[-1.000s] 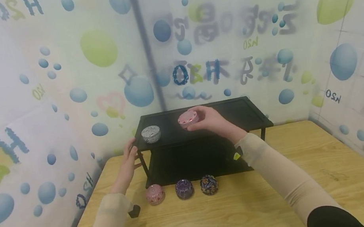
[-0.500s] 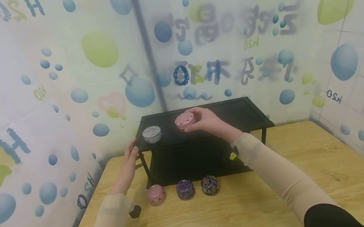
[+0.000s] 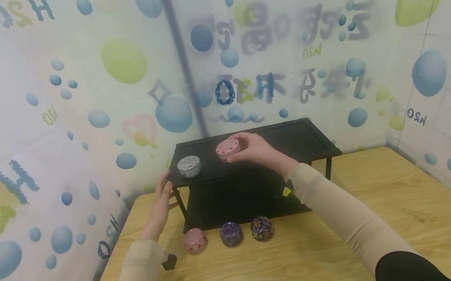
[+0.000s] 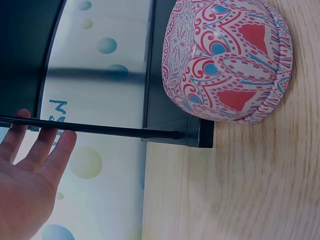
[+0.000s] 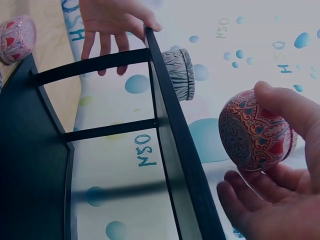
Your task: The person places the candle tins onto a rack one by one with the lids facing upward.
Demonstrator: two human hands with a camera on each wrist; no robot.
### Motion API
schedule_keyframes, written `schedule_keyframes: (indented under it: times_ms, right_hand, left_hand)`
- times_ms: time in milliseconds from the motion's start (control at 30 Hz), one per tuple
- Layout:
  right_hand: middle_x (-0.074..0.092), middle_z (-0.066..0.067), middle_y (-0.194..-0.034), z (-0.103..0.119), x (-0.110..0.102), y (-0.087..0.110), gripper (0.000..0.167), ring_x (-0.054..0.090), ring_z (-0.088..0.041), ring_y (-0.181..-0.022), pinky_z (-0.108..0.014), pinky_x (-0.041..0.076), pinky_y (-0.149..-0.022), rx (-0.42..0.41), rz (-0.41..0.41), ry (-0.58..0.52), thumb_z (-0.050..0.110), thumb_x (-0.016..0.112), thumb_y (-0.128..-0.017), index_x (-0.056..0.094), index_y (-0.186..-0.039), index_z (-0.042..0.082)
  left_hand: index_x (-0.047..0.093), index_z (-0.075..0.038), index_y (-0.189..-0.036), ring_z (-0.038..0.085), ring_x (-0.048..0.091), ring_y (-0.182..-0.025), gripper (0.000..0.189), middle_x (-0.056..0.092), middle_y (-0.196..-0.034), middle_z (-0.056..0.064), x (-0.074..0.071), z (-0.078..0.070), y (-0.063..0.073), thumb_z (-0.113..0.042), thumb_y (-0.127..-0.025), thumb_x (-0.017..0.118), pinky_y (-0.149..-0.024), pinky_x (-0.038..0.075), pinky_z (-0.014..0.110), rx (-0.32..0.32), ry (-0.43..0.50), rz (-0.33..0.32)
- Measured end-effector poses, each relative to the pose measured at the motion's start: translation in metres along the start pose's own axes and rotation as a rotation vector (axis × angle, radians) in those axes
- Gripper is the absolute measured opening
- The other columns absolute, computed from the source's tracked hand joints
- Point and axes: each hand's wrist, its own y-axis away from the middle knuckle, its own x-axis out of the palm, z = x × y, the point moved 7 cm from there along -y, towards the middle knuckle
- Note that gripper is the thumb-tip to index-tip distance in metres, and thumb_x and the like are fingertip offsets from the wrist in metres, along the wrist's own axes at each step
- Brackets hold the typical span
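I'd call silver tin (image 3: pixel 189 167) on rack (image 3: pixel 286 142) done, right hand (image 3: pixel 259 149) gripping pink tin (image 3: pixel 226 149), left hand (image 3: pixel 159 210) uncurled — three tins (image 3: pixel 231 235) pending below.

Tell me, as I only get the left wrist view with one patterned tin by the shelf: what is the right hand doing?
Observer: The right hand holds a round pink tin above the top of the black shelf, with a gap beneath it.
Visitor: Is anything standing up there?
Observer: Yes, a grey-and-white tin stands at the end near the left hand.
Visitor: And my patterned tin on the table, is it alone?
Observer: No, the head view shows it in a row with a purple tin and a dark multicoloured tin.
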Motion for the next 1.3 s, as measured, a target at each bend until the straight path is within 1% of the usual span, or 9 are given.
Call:
schedule_keyframes:
  times_ms: [233,400,467,533,633,800,933,1133,1300]
  right_hand:
    - [0.061,-0.008,-0.116,-0.004,0.006,-0.004,0.067,0.057,-0.025,-0.104,-0.041,0.05,-0.09,0.005,0.009,0.021,0.027,0.086,-0.073,0.056,-0.131,0.009]
    - [0.061,-0.008,-0.115,-0.006,0.01,-0.008,0.067,0.057,-0.025,-0.104,-0.04,0.05,-0.088,0.003,0.01,0.031,0.027,0.086,-0.073,0.056,-0.13,0.008]
    - [0.061,-0.008,-0.115,-0.007,0.011,-0.009,0.067,0.057,-0.025,-0.104,-0.04,0.05,-0.089,-0.001,0.013,0.029,0.026,0.086,-0.073,0.056,-0.13,0.008]
    - [0.062,-0.008,-0.115,-0.007,0.013,-0.009,0.066,0.058,-0.025,-0.104,-0.04,0.05,-0.089,-0.004,0.016,0.021,0.025,0.086,-0.073,0.056,-0.13,0.008]
    - [0.062,-0.008,-0.115,-0.007,0.015,-0.01,0.065,0.058,-0.024,-0.104,-0.039,0.05,-0.089,-0.003,0.02,0.017,0.025,0.086,-0.074,0.057,-0.129,0.007]
    - [0.061,-0.007,-0.115,-0.008,0.017,-0.01,0.063,0.058,-0.024,-0.104,-0.039,0.05,-0.089,-0.001,0.023,0.03,0.024,0.085,-0.074,0.057,-0.128,0.007]
    - [0.061,-0.007,-0.115,-0.008,0.019,-0.01,0.062,0.058,-0.024,-0.104,-0.04,0.05,-0.089,0.0,0.027,0.04,0.025,0.085,-0.075,0.058,-0.128,0.007]
    - [0.061,-0.007,-0.115,-0.008,0.021,-0.01,0.063,0.058,-0.024,-0.105,-0.04,0.05,-0.089,0.015,0.033,0.057,0.027,0.085,-0.074,0.058,-0.128,0.008]
    - [0.061,-0.008,-0.118,-0.009,0.023,-0.013,0.065,0.057,-0.024,-0.107,-0.04,0.05,-0.091,0.024,0.044,0.075,0.026,0.085,-0.074,0.057,-0.129,0.007]
  left_hand:
    - [0.01,-0.019,-0.155,0.05,0.032,-0.131,0.058,0.011,-0.155,0.024,0.0,-0.006,0.003,-0.04,-0.105,0.031,-0.102,0.033,0.064,-0.019,0.006,0.0]
    - [0.008,-0.013,-0.155,0.052,0.03,-0.131,0.058,0.008,-0.155,0.026,0.004,-0.022,0.01,-0.033,-0.106,0.031,-0.103,0.03,0.066,-0.026,0.031,0.021]
    - [0.008,-0.012,-0.155,0.053,0.029,-0.131,0.058,0.007,-0.155,0.026,0.005,-0.026,0.012,-0.032,-0.106,0.031,-0.103,0.029,0.066,-0.025,0.036,0.027]
    - [0.009,-0.013,-0.155,0.053,0.029,-0.132,0.057,0.007,-0.156,0.025,0.005,-0.024,0.011,-0.032,-0.106,0.031,-0.103,0.029,0.067,-0.026,0.035,0.025]
    - [0.01,-0.017,-0.155,0.051,0.03,-0.132,0.057,0.008,-0.156,0.023,0.003,-0.015,0.007,-0.036,-0.106,0.031,-0.103,0.031,0.066,-0.022,0.022,0.017]
    - [0.011,-0.02,-0.155,0.05,0.032,-0.13,0.059,0.01,-0.157,0.021,0.0,-0.002,0.001,-0.043,-0.105,0.031,-0.101,0.034,0.065,0.007,0.0,-0.007]
    - [0.011,-0.021,-0.155,0.05,0.032,-0.13,0.06,0.01,-0.157,0.02,-0.001,0.002,0.001,-0.044,-0.105,0.031,-0.101,0.034,0.065,0.01,0.0,-0.005]
    - [0.011,-0.023,-0.156,0.049,0.032,-0.132,0.058,0.009,-0.158,0.02,0.0,0.002,0.002,-0.042,-0.105,0.031,-0.101,0.034,0.064,-0.005,0.007,0.001]
    - [0.011,-0.016,-0.155,0.051,0.031,-0.131,0.058,0.009,-0.157,0.023,0.005,-0.022,0.012,-0.037,-0.105,0.032,-0.102,0.033,0.064,-0.013,0.02,0.017]
